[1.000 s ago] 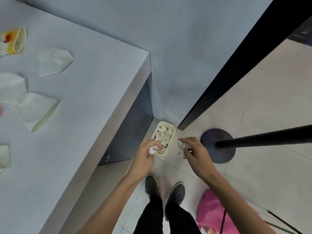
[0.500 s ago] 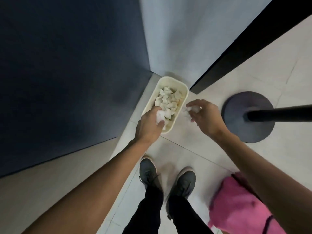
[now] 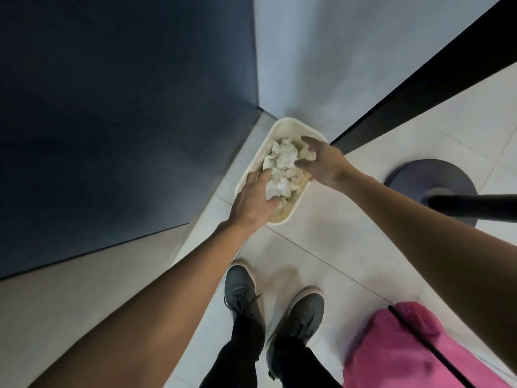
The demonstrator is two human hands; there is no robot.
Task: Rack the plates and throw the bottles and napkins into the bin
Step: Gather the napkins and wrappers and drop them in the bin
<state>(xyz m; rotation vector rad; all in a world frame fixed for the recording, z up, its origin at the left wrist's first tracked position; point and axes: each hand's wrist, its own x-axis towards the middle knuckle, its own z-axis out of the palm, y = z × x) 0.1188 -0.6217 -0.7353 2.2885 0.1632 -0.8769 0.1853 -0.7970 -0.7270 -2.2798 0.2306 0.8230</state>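
A cream rectangular bin [image 3: 291, 123] stands on the floor in the corner, full of crumpled white napkins [image 3: 282, 159]. My left hand [image 3: 250, 201] reaches over the bin's near left rim, its fingers and thumb curled round a crumpled napkin [image 3: 275, 189] just above the pile. My right hand [image 3: 324, 165] hovers over the bin's right side, thumb and fingers pinching another crumpled napkin [image 3: 307, 154] against the heap. No plates or bottles are in view.
The table's dark side panel [image 3: 126, 121] fills the left, a pale wall [image 3: 321, 51] rises behind the bin. A black stand base [image 3: 419, 175] with its pole [image 3: 475, 203] sits right. A pink bag [image 3: 414, 348] and my shoes [image 3: 243, 292] are on the tiled floor.
Both hands have moved forward from beside the bin to above its pile, still holding their napkins. The view has dropped closer to the bin.
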